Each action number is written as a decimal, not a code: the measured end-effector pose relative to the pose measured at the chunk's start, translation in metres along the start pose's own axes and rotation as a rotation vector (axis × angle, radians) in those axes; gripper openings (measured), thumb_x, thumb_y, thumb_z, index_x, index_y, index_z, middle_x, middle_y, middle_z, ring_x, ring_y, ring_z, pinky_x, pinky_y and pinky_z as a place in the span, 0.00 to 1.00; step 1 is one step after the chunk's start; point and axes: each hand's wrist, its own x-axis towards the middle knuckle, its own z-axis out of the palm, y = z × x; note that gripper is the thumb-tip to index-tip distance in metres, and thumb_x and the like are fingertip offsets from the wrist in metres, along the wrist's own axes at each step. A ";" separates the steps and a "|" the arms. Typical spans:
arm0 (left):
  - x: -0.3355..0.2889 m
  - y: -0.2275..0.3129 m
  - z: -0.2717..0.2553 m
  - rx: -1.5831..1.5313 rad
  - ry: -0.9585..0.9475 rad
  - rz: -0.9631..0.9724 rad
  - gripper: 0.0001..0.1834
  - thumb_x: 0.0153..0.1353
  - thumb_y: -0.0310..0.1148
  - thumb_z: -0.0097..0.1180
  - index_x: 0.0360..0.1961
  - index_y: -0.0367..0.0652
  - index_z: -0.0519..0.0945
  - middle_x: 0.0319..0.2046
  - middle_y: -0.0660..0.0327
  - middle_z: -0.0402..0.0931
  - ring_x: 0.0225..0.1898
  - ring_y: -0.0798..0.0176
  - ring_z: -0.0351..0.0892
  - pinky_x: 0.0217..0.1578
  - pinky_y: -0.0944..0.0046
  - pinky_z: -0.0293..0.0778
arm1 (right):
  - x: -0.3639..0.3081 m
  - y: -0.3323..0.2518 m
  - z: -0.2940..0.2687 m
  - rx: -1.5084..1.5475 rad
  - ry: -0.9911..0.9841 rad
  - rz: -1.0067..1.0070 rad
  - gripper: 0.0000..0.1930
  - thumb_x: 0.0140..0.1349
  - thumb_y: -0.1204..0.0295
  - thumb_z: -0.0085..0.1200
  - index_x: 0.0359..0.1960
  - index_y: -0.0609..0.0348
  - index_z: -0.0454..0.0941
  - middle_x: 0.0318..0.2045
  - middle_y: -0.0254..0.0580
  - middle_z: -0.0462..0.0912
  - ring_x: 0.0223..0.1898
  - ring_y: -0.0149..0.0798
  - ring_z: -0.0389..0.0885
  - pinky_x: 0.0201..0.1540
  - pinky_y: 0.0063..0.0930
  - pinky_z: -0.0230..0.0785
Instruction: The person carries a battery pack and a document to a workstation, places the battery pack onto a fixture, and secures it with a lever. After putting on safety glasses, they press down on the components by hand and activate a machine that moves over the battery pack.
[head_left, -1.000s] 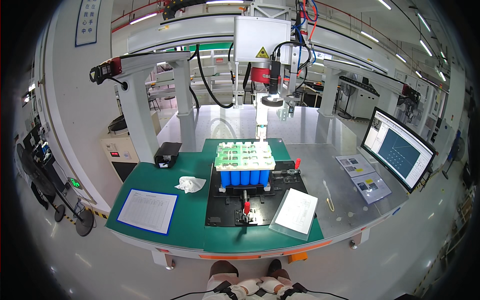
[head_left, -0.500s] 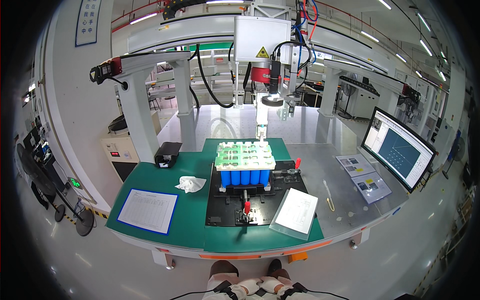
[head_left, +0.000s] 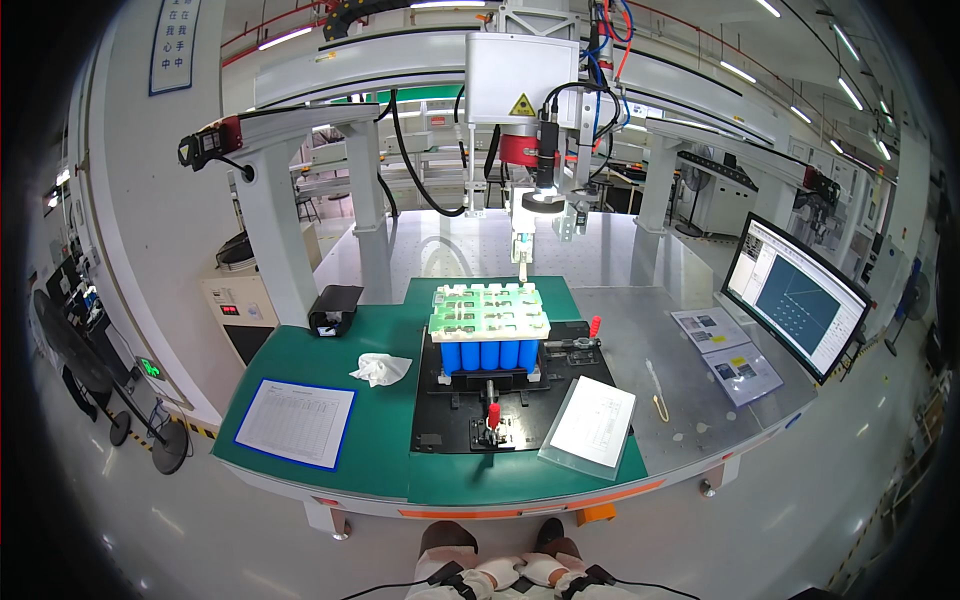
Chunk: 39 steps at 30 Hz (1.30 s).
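Your left hand (head_left: 497, 572) and your right hand (head_left: 541, 570) are at the very bottom edge, low against your body, well apart from the table (head_left: 690, 380). Both wear white gloves and they lie side by side, touching or almost touching each other. They hold nothing that I can see, but I cannot tell if the fingers are curled or flat, because only the backs of them show.

The battery pack (head_left: 489, 335) is the landmark here. It stands upright in the middle of the table, blue cells below and a pale green plate on top. It sits on a black fixture plate (head_left: 445, 415). In front of the battery pack, on the same fixture plate, there is a red clamp handle (head_left: 493, 414), and a second red handle (head_left: 596, 325) is to the right of the pack.

Left of the battery pack a crumpled white cloth (head_left: 381, 368) lies on the green mat (head_left: 370, 440). Further left and nearer to you is a printed sheet with a blue border (head_left: 296, 421). Right of the pack and toward you lies a sheet in a clear sleeve (head_left: 592, 424). Far right of the pack stands a monitor (head_left: 795, 297). Behind the pack, just above its back edge, hangs the machine head (head_left: 523, 215).
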 end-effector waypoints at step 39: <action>-0.007 0.010 -0.009 -0.020 -0.017 0.009 0.19 0.56 0.41 0.47 0.49 0.51 0.76 0.46 0.53 0.76 0.48 0.47 0.74 0.50 0.56 0.68 | 0.001 0.004 0.005 -0.011 0.042 -0.015 0.28 0.56 0.51 0.45 0.47 0.64 0.73 0.45 0.60 0.76 0.48 0.56 0.74 0.51 0.38 0.65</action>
